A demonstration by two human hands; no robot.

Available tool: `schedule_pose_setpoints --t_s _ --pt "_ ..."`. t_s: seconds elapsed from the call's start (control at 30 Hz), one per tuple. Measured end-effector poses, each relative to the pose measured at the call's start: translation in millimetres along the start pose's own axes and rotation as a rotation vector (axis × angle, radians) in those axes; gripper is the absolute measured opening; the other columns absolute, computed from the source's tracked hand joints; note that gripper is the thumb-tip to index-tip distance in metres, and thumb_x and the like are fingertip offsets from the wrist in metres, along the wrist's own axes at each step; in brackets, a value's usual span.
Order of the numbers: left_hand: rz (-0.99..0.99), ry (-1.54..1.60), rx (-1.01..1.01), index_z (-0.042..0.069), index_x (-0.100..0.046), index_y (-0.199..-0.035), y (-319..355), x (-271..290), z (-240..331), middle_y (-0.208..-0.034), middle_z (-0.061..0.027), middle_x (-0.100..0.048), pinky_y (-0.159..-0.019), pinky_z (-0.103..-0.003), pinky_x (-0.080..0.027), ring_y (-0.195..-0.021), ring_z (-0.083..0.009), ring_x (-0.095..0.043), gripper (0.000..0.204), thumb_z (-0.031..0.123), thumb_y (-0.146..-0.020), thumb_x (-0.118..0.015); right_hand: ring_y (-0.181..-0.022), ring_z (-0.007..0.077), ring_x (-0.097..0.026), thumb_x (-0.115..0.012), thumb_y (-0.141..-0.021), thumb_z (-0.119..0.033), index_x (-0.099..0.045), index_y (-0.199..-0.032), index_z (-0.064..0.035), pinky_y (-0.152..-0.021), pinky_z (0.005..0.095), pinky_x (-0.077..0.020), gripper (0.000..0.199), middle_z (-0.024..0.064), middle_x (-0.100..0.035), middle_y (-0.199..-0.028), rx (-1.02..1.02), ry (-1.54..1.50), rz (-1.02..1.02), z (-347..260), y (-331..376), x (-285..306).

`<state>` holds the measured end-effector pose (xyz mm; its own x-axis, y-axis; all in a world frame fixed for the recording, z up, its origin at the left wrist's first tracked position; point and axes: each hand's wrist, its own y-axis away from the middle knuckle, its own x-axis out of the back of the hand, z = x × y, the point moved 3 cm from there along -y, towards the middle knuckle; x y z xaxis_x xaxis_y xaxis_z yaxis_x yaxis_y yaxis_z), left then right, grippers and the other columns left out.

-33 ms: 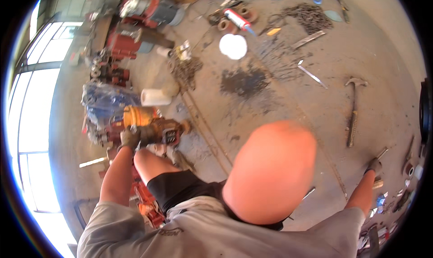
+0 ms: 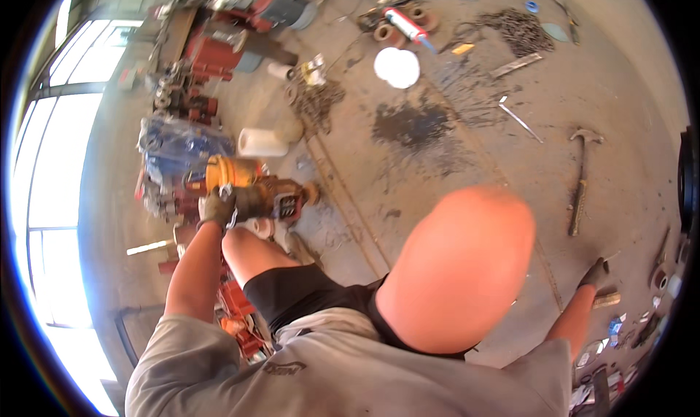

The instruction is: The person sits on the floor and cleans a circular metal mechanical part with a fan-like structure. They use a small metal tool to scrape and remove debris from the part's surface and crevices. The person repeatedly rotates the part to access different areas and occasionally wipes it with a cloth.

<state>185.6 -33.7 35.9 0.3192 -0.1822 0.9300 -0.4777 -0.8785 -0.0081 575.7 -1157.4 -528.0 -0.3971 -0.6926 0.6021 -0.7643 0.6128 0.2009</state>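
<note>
A: Status of the hands?
B: My left hand (image 2: 216, 208) was clamped on the orange-and-brown machine part (image 2: 257, 191) at nine o'clock. My right hand (image 2: 594, 273), at four o'clock, touched the concrete floor (image 2: 452, 154); grip unclear.
A: Progress?
B: Part lifted, not set down. Workshop floor cluttered; hammer (image 2: 580, 183) at three o'clock.
</note>
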Motion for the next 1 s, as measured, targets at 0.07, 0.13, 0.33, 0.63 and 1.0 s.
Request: schedule_pose_setpoints --t_s 0.07,0.13,0.33,0.63,1.0 --pt "-0.049 0.043 0.134 -0.001 -0.06 -0.156 5 22 -27 -0.145 -0.0351 -0.069 -0.119 -0.054 -0.051 -0.14 -0.0523 -0.064 0.083 0.054 -0.097 -0.077 -0.1 0.0208 -0.073 -0.071 -0.11 -0.031 -0.075 -0.133 -0.004 -0.089 0.0353 -0.0561 0.036 0.008 -0.078 -0.111 -0.287 -0.236 -0.245 -13 87 -17" --pt "-0.033 0.106 0.112 -0.004 -0.056 -0.161 14 37 -49 -0.154 -0.0354 -0.064 -0.122 -0.053 -0.049 -0.147 -0.0511 -0.058 0.091 0.056 -0.096 -0.078 -0.089 0.01 -0.066 -0.075 -0.11 -0.028 -0.075 -0.129 -0.011 -0.073 0.023 -0.051 0.025 0.0032 -0.072 -0.103 -0.343 -0.459 -0.426 -53 197 -18" --pt "-0.295 0.442 -0.086 -0.003 -0.054 -0.162 22 44 -98 -0.149 -0.0306 -0.069 -0.115 -0.048 -0.056 -0.138 -0.0412 -0.07 0.093 0.056 -0.097 -0.083 -0.081 0.0052 -0.055 -0.069 -0.114 -0.031 -0.072 -0.133 -0.0112 -0.064 0.024 -0.0429 0.028 -0.006 -0.064 -0.099 -0.039 -0.702 -0.417 -193 359 38" --pt "-0.073 0.531 -0.374 0.0 -0.054 -0.164 20 17 -160 -0.167 -0.0318 -0.051 -0.127 -0.05 -0.047 -0.154 -0.0461 -0.054 0.095 0.055 -0.094 -0.087 -0.065 0.0038 -0.046 -0.06 -0.119 -0.037 -0.065 -0.152 -0.0065 -0.054 0.0217 -0.0393 0.045 -0.0068 -0.058 -0.089 -0.01 -0.998 -0.789 -466 481 58" --pt "-0.192 0.709 -0.346 0.006 -0.033 -0.176 38 -54 -222 -0.175 -0.0304 -0.041 -0.129 -0.057 -0.044 -0.153 -0.0531 -0.051 0.13 0.065 -0.078 -0.096 -0.094 0.0153 -0.072 -0.058 -0.119 -0.025 -0.048 -0.172 -0.01 -0.087 0.0347 -0.0611 0.055 0.0081 -0.076 -0.113 0.207 -0.316 -1.489 -651 915 19"
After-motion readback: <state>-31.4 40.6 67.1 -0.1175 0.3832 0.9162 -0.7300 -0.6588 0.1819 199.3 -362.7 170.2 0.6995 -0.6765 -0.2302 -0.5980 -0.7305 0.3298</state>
